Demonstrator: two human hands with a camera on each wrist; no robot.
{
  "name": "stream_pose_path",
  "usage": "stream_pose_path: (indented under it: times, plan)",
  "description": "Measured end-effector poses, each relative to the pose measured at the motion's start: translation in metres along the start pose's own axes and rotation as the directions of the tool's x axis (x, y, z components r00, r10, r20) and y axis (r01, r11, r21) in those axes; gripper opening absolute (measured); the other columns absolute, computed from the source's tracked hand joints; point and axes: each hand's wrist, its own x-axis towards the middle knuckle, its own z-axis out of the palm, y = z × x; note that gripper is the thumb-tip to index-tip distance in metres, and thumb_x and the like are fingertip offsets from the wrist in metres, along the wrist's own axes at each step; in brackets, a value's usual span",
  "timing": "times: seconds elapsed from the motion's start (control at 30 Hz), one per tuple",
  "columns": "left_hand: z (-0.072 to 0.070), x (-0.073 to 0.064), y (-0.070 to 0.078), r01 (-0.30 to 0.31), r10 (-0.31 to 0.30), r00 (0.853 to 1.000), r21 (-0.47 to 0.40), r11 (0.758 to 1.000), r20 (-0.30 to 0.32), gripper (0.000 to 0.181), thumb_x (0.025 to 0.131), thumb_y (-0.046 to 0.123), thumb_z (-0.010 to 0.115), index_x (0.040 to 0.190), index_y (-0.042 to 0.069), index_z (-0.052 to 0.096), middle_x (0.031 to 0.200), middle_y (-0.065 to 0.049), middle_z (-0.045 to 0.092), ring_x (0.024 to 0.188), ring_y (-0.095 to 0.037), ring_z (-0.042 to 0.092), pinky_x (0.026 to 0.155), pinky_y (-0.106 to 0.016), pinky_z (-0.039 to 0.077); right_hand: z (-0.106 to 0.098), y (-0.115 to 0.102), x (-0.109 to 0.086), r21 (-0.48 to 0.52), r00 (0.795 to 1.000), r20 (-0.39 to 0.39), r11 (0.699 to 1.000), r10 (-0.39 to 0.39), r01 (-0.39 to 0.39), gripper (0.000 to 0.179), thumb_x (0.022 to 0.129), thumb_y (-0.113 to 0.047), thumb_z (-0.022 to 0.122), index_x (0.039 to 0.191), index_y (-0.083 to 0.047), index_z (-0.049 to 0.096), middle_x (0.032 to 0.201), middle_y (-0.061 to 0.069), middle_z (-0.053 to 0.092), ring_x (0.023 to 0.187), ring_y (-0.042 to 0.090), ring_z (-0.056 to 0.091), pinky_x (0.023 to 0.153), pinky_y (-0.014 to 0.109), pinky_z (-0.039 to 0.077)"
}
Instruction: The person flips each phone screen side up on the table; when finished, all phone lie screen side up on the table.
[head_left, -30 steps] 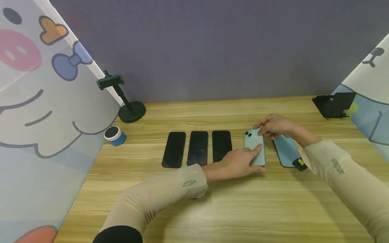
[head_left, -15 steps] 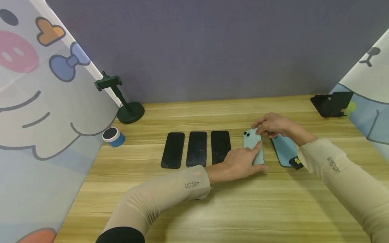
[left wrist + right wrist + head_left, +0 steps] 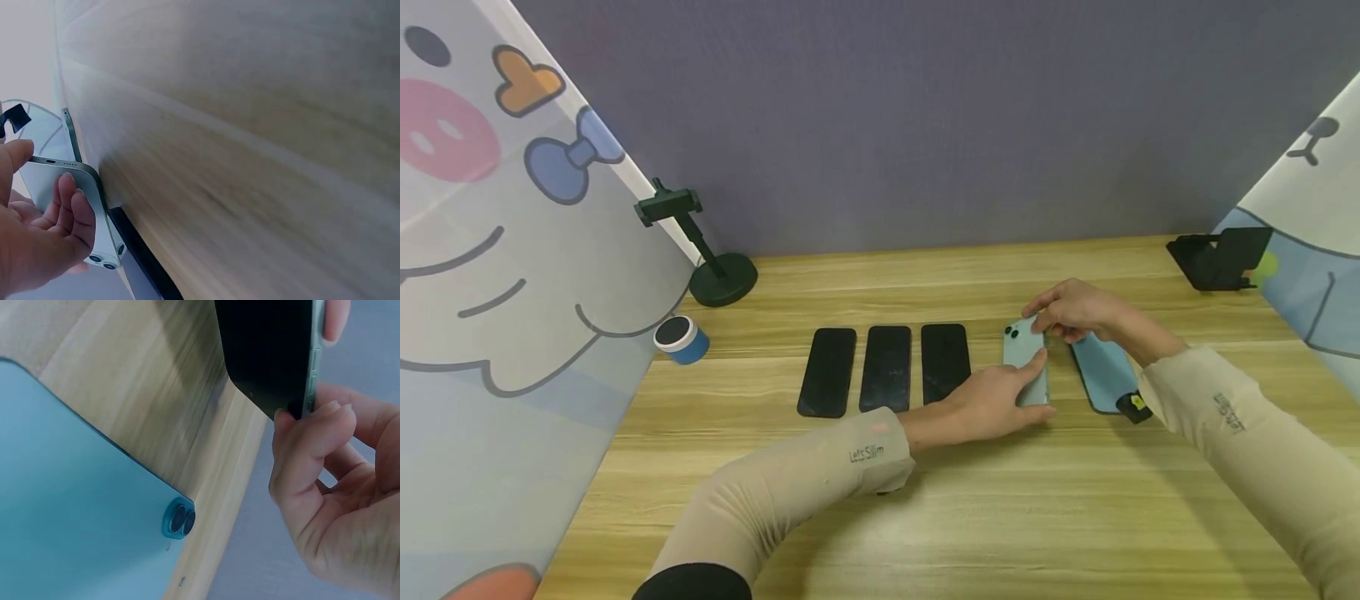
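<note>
A mint green phone [image 3: 1017,348] with two lenses is raised on edge, its back toward the head camera. My left hand [image 3: 985,404] holds its lower end, thumb at the bottom edge and other fingers [image 3: 65,194] bent against the back. At the upper corner, my right hand [image 3: 1071,308] pinches the phone between thumb and fingers. The right wrist view shows its dark screen [image 3: 269,356] on the other side. A blue phone [image 3: 1105,375] lies back up beneath the right wrist, its double camera [image 3: 179,518] visible in the right wrist view.
Three dark phones [image 3: 827,372] lie in a row on the wooden table [image 3: 1000,517], left of the held one. A dark green stand [image 3: 718,275] and a blue-white jar [image 3: 682,339] stand at the left. A black folding stand [image 3: 1221,260] is at the back right.
Both hands keep their places on the mint green phone with only slight shifts. The whole head view has drifted slightly.
</note>
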Motion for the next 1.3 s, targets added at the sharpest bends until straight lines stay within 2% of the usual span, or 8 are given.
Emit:
stream_pose_path:
  times: [0.13,0.3,0.67,0.83,0.97,1.17,1.23,1.3]
  plan:
    - [-0.002,-0.002,-0.004,-0.020,0.019,1.000,-0.051,0.999,-0.015,0.080,0.101,0.053,0.053,0.162,0.020,0.014,0.071,0.004,0.055,0.043,-0.006,0.041,0.045,-0.020,0.039,0.002,0.005,0.000,0.035,0.999,0.001,0.999,-0.037,0.037,0.050,0.098,-0.015,0.061,0.142,0.007,0.050,0.063,-0.003,0.052,0.052,0.008,0.043,0.052,0.026,0.043]
    - [-0.004,-0.005,-0.006,-0.038,0.037,0.999,-0.050,0.998,-0.029,0.078,0.102,0.050,0.052,0.162,0.016,0.015,0.075,0.007,0.056,0.047,-0.004,0.045,0.046,-0.018,0.040,0.007,0.017,-0.002,0.112,0.994,-0.027,0.988,-0.103,0.106,0.058,0.101,-0.023,0.061,0.149,0.003,0.042,0.072,0.001,0.060,0.058,0.009,0.051,0.058,0.030,0.052]
    - [-0.005,-0.007,-0.009,-0.063,0.061,0.998,-0.061,0.996,-0.030,0.074,0.105,0.043,0.050,0.161,0.014,0.012,0.077,0.006,0.056,0.051,-0.003,0.047,0.048,-0.016,0.041,0.015,0.040,-0.004,0.303,0.979,-0.095,0.931,-0.183,0.203,0.064,0.101,-0.028,0.062,0.154,-0.001,0.038,0.084,-0.001,0.065,0.074,0.014,0.060,0.059,0.031,0.054]
    - [-0.010,-0.010,-0.006,-0.035,0.031,0.999,-0.115,0.993,-0.034,0.069,0.107,0.028,0.047,0.162,0.010,0.009,0.066,0.004,0.052,0.039,-0.003,0.037,0.039,-0.016,0.035,0.018,0.039,-0.003,0.299,0.972,-0.123,0.927,-0.199,0.227,0.065,0.101,-0.030,0.062,0.154,-0.003,0.037,0.089,-0.002,0.065,0.078,0.015,0.062,0.062,0.033,0.056]
    - [-0.013,-0.012,-0.002,0.044,-0.053,0.998,-0.205,0.978,-0.039,0.067,0.106,0.019,0.045,0.162,0.010,0.009,0.049,0.006,0.044,0.032,-0.004,0.027,0.032,-0.017,0.028,0.020,0.035,-0.002,0.283,0.969,-0.137,0.929,-0.204,0.236,0.066,0.101,-0.033,0.062,0.156,-0.006,0.036,0.104,0.001,0.063,0.081,0.016,0.063,0.063,0.034,0.057]
    - [-0.013,-0.009,-0.009,0.134,-0.179,0.980,-0.377,0.917,-0.087,0.060,0.106,0.019,0.046,0.161,0.016,0.022,0.052,0.002,0.051,0.033,-0.007,0.029,0.033,-0.019,0.027,0.015,0.037,-0.007,0.307,0.969,-0.163,0.924,-0.184,0.227,0.066,0.104,-0.031,0.057,0.158,-0.008,0.030,0.100,0.002,0.061,0.076,0.013,0.062,0.059,0.033,0.055]
    - [-0.014,-0.007,-0.012,0.145,-0.214,0.972,-0.467,0.872,-0.099,0.059,0.106,0.019,0.048,0.160,0.014,0.026,0.060,-0.002,0.060,0.037,-0.008,0.038,0.036,-0.020,0.029,0.013,0.037,-0.012,0.269,0.971,-0.176,0.941,-0.162,0.206,0.067,0.104,-0.033,0.056,0.159,-0.008,0.028,0.099,0.001,0.062,0.073,0.013,0.062,0.058,0.033,0.055]
    - [-0.015,-0.006,-0.014,0.164,-0.268,0.959,-0.593,0.788,-0.092,0.058,0.105,0.018,0.050,0.159,0.014,0.029,0.069,-0.007,0.067,0.046,-0.011,0.051,0.042,-0.021,0.038,0.013,0.038,-0.015,0.215,0.974,-0.182,0.962,-0.131,0.170,0.070,0.104,-0.037,0.056,0.159,-0.006,0.027,0.105,0.002,0.062,0.071,0.013,0.062,0.057,0.032,0.055]
